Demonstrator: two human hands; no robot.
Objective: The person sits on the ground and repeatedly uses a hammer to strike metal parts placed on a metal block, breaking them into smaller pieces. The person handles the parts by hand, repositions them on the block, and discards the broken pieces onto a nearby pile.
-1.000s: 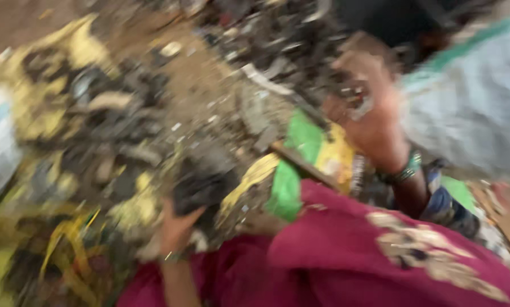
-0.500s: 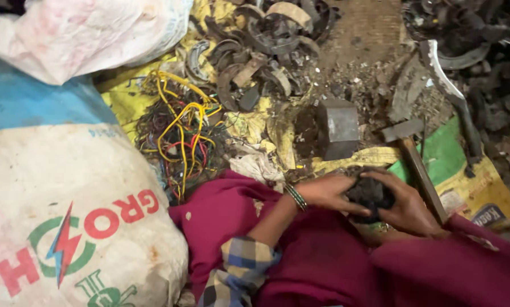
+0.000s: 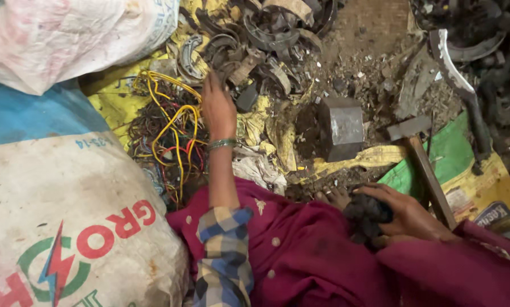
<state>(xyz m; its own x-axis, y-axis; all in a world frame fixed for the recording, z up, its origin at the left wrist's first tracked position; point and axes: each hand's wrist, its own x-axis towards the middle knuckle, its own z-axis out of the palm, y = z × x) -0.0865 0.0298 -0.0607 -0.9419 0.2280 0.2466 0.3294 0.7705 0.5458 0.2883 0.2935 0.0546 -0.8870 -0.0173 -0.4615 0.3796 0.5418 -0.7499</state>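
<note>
My left hand [image 3: 218, 108] is stretched forward, fingers apart, its tips on the near edge of a pile of curved dark metal scrap pieces [image 3: 255, 40]. A tangle of yellow, red and dark wires [image 3: 164, 136] lies just left of that hand. My right hand [image 3: 405, 213] rests in my lap on maroon cloth, closed over a dark lumpy scrap piece [image 3: 366, 215]. A hammer [image 3: 420, 153] with a wooden handle lies just beyond my right hand, beside a square grey metal block [image 3: 340, 128].
A large white printed sack [image 3: 67, 227] fills the lower left, a blue sheet [image 3: 33, 113] and a white bag [image 3: 67, 34] sit behind it. Yellow and green plastic sheets [image 3: 454, 153] cover the ground. More curved metal parts [image 3: 465, 74] lie at right.
My left hand has left the dark piece in my lap and reached forward to the scrap pile. My right hand keeps holding the dark piece. The view steadied after a swing left.
</note>
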